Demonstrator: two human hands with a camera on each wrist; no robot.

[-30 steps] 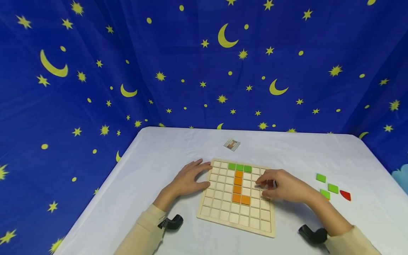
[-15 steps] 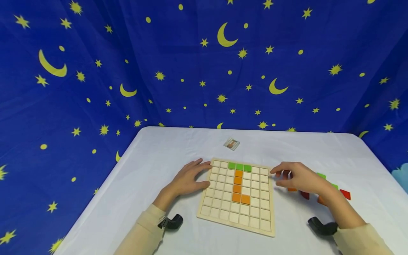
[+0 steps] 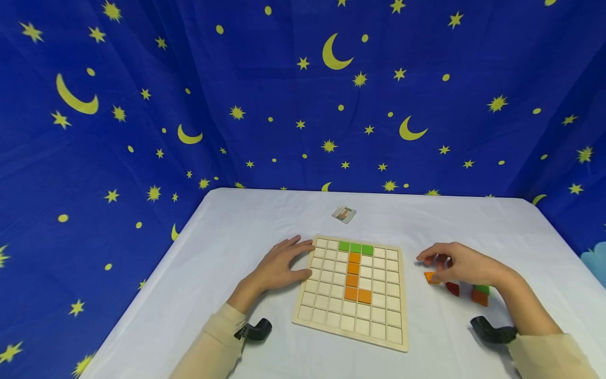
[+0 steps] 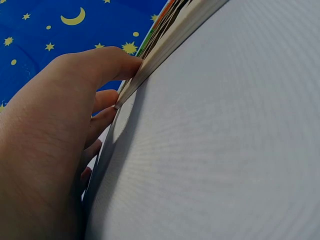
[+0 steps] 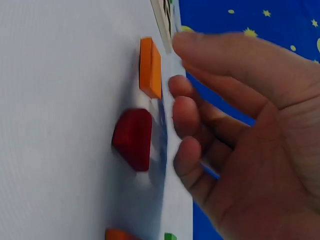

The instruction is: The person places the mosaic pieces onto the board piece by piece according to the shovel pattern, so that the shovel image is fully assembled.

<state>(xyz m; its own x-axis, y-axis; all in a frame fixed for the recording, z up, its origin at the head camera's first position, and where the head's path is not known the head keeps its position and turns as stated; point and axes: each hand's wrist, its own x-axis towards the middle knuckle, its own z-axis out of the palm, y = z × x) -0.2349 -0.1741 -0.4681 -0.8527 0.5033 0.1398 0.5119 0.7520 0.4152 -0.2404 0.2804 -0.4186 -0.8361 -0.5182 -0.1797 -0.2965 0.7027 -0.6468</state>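
Observation:
A wooden grid board [image 3: 347,334] lies on the white table. Three green tiles [image 3: 355,248] fill part of its far row, and several orange tiles [image 3: 352,281] form an L below them. My left hand [image 3: 279,267] rests at the board's left edge, thumb and fingertips touching the rim [image 4: 150,65]. To the right of the board, my right hand [image 3: 464,265] hovers low, fingers bent loosely with nothing between them. Its thumb overlaps a loose orange tile [image 3: 430,278] in the head view; in the right wrist view that orange tile [image 5: 150,67] lies just beside the fingertips.
A dark red rounded piece [image 3: 453,289] lies under the right hand. Another orange tile [image 3: 480,298] and a green tile [image 3: 482,289] sit by the wrist. A small pattern card [image 3: 344,214] lies behind the board. A blue star-and-moon curtain [image 3: 284,95] hangs behind the table.
My right hand has moved right, from over the board's right side to the loose pieces, uncovering the board's right columns. My left hand has stayed at the board's edge.

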